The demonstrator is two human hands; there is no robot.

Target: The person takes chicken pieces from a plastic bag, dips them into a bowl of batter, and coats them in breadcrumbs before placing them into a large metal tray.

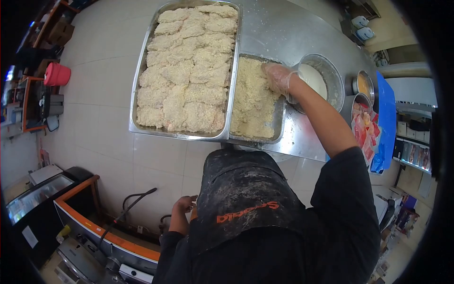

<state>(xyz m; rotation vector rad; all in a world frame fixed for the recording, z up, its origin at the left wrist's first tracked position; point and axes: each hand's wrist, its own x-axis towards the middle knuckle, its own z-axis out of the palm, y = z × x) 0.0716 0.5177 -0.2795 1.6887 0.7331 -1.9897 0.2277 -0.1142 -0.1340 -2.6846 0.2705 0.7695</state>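
My right hand [277,78], in a clear plastic glove, reaches to the upper right part of a shallow metal tray [283,124] of pale breadcrumbs [254,102]. Its fingers point down at the crumbs and are mostly hidden, so I cannot see whether they hold anything. Against that tray's left side stands a larger metal tray [134,124] filled with rows of crumb-coated pieces [191,71]. Low beside my dark, flour-dusted apron [250,189] hangs my left hand [185,203], bare, with loosely bent fingers and nothing visible in it.
Right of the crumbs stands a metal bowl [336,78] with white liquid. Beyond it are a smaller bowl [363,84] of orange-yellow contents, a container with red-and-clear plastic packaging [364,128] and a blue sheet [387,113]. An orange-edged counter [106,232] stands lower left.
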